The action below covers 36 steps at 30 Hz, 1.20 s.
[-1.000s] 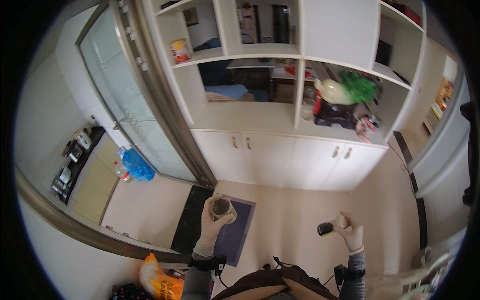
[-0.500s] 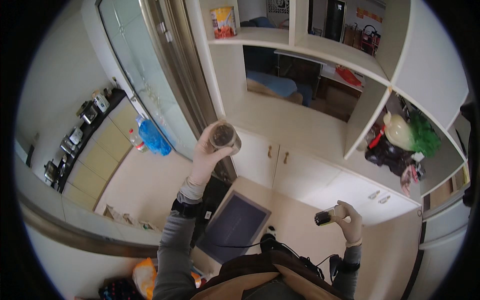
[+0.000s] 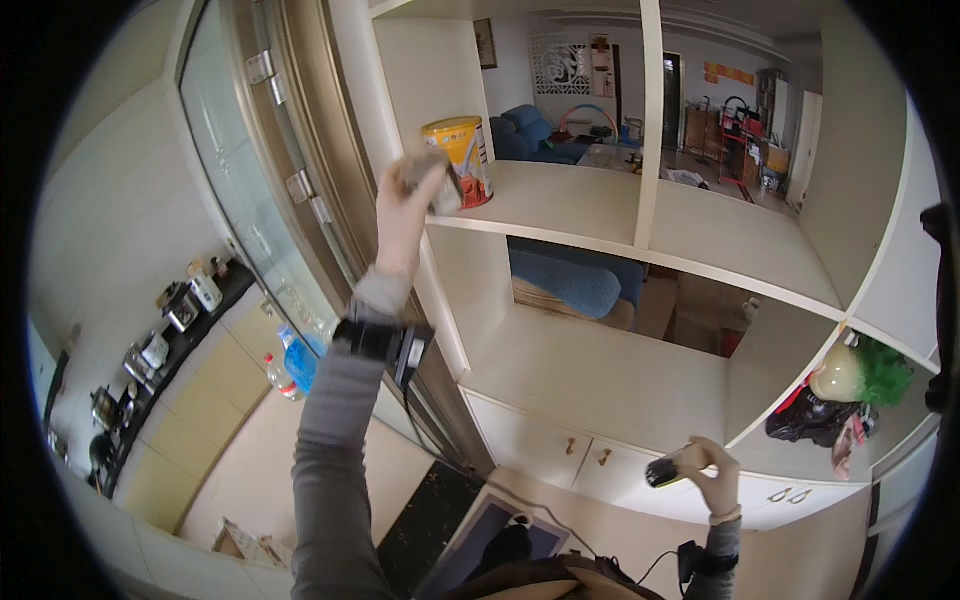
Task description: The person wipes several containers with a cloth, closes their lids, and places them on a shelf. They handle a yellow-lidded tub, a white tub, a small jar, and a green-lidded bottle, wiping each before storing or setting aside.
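A dark mat (image 3: 476,538) is seen on the floor near the bottom, and a gray sleeve (image 3: 335,470) is stretched up past it. A small black-ended thing (image 3: 662,473) is held in the right hand (image 3: 716,476), in front of the white cupboard (image 3: 525,445). It is pinched between thumb and fingers, with its black end turned to the left. What it is cannot be told. Higher up, a jar (image 3: 438,186) is held in the left hand (image 3: 400,212), with the thumb and fingers curled around its sides. The jar is blurred. It is held by the front left corner of the upper shelf (image 3: 565,200), and part of a yellow and red tin (image 3: 470,160) is hidden behind it. Whether the jar touches the tin or the shelf cannot be told. A cream and green ornament (image 3: 838,376) is set near the right end of the lower shelf (image 3: 610,380). Far back, a blue sofa (image 3: 532,130) is seen through the upper shelf.
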Motion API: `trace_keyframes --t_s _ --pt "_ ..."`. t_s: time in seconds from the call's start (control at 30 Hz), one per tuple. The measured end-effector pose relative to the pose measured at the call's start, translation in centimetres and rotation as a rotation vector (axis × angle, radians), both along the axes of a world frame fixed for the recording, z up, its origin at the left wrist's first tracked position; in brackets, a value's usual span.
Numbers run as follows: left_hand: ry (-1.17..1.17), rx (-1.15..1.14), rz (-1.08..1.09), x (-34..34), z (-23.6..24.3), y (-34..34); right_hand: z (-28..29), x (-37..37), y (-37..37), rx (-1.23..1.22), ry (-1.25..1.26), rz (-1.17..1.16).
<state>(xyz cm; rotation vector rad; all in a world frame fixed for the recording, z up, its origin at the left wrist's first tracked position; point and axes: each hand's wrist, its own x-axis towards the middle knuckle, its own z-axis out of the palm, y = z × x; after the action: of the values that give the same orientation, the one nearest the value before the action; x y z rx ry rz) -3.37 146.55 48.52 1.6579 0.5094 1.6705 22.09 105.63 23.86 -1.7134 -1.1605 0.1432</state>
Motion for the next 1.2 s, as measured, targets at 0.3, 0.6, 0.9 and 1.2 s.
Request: trace_keyframes --t_s 0.3,0.6,0.9,1.2 --pt "0.202 0.098 -0.084 5.2 11.5 14.2 -2.6 -3.8 2.6 0.156 0.386 -0.244" --pt "0.325 0.047 -0.121 5.7 8.9 19.5 -4.0 -5.2 3.8 0.136 0.37 -0.304" --pt "0.131 0.017 -0.004 5.7 7.7 20.5 -4.6 -4.4 2.0 0.096 0.321 -0.348" --pt "0.301 0.205 0.078 5.6 6.9 19.5 -4.4 -4.7 0.1 0.067 0.265 -0.366"
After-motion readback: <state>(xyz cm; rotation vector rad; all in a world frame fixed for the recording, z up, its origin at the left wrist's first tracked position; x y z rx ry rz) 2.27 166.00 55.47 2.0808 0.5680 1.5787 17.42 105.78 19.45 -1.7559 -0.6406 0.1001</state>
